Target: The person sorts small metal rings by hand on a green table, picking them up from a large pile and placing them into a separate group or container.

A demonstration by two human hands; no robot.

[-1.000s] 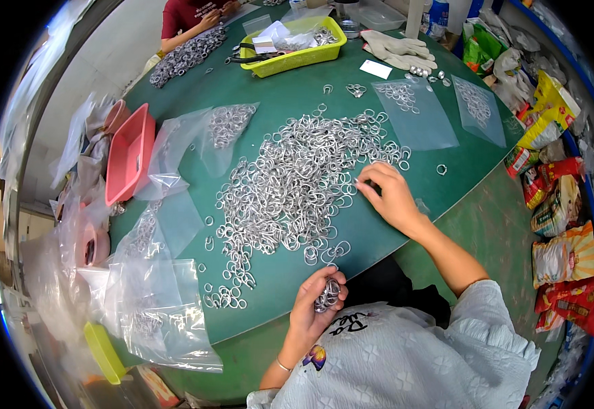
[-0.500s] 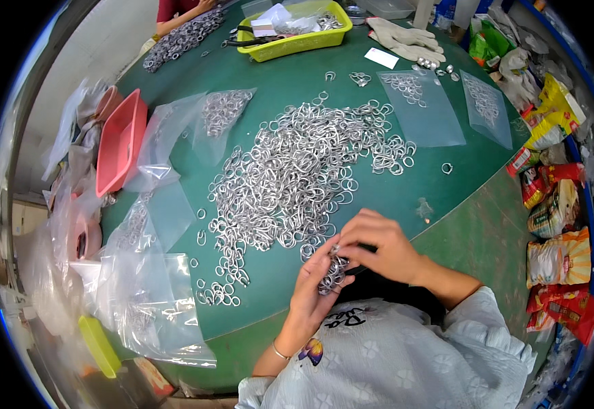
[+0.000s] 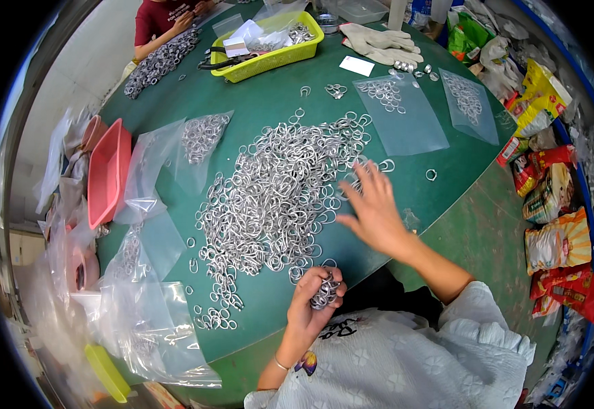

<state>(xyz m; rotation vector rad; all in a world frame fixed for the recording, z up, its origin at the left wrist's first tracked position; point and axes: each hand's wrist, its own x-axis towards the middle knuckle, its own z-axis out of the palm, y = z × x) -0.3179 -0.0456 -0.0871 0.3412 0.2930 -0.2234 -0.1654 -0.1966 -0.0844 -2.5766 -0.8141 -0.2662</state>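
Observation:
A wide pile of silver metal rings (image 3: 270,198) covers the middle of the green table. Near the table's front edge, my left hand (image 3: 302,310) is closed around a clump of rings (image 3: 325,293). My right hand (image 3: 377,208) reaches over the right side of the pile, fingers apart, its fingertips at a few rings there. Whether those fingertips touch the rings I cannot tell. Just off to the right lies a single ring (image 3: 431,174).
Clear bags with rings lie left (image 3: 205,136) and right (image 3: 402,116). A yellow-green basket (image 3: 270,63), white gloves (image 3: 382,45) and a pink tray (image 3: 110,174) stand around the pile. Another person's arm (image 3: 164,39) is at the far left, beside darker rings (image 3: 161,65).
My right hand has left my left hand and moved up to the pile's right side, its fingers spreading. My left hand keeps the clump of rings. The whole view has shifted slightly.

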